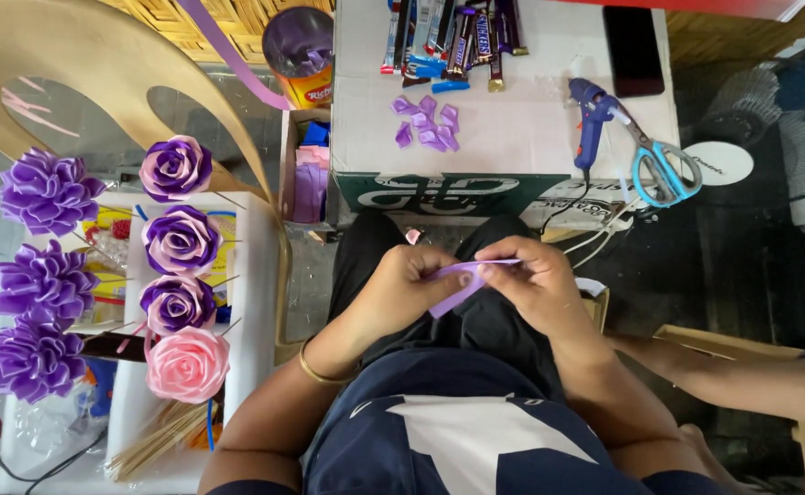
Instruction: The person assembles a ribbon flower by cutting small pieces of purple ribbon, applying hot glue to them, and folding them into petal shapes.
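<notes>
My left hand (409,287) and my right hand (533,280) meet over my lap, both pinching one strip of light purple ribbon (464,280). The strip is folded between the fingertips, and its loose end hangs down to the left. Ahead of my knees stands a white cardboard box (512,128) that serves as a table. On it lie several folded purple ribbon pieces (428,122), a blue glue gun (591,119) and blue-handled scissors (663,165).
Finished ribbon roses (179,240) in purple and pink (187,363) stand on sticks at the left, beside spiky purple ribbon flowers (43,280). Wrapped chocolate bars (453,37), a black phone (634,50), a can (302,55) and bamboo skewers (159,440) lie around. Another person's arm (742,371) reaches in at the right.
</notes>
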